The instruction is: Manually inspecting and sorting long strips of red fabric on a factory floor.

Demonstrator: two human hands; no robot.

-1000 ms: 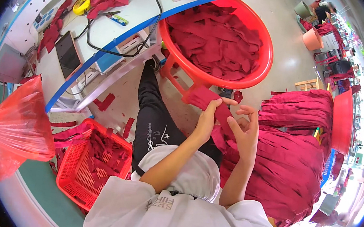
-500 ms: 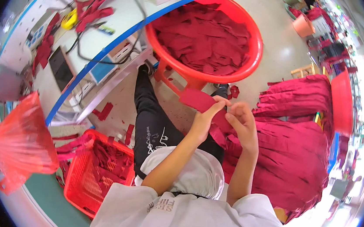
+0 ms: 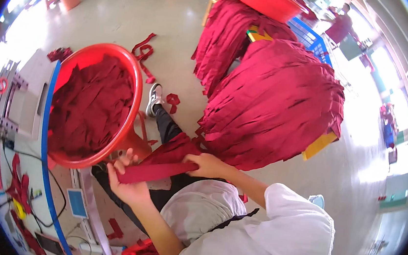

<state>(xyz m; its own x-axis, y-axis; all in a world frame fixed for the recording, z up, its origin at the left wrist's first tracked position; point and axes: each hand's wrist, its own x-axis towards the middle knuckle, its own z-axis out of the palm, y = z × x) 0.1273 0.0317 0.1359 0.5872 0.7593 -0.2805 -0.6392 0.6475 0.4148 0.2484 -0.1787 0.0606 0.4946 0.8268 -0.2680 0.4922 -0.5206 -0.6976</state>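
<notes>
A dark red fabric strip (image 3: 158, 172) is stretched across my lap between both hands. My left hand (image 3: 131, 189) has its left end between thumb and palm, some fingers lifted behind it. At the other end, my right hand (image 3: 210, 166) is closed on the cloth with its fingers pinched. More red fabric (image 3: 175, 147) lies over my leg just beyond the strip. On the left stands a large red tub (image 3: 137, 79) heaped with red fabric pieces (image 3: 93, 104). To the right, a big bundle of red strips (image 3: 277, 102) hangs over a yellow support (image 3: 319, 146).
A blue-edged worktable (image 3: 49, 127) with cables and a yellow tape roll (image 3: 19, 209) runs along the left. Scraps (image 3: 144, 55) litter the floor. Another red basin (image 3: 267, 2) and a blue crate (image 3: 310, 39) stand beyond the bundle. A person (image 3: 340, 25) is far off.
My view has swung right, toward the hanging bundle. My hands, close together before, are now spread apart with the strip drawn out between them.
</notes>
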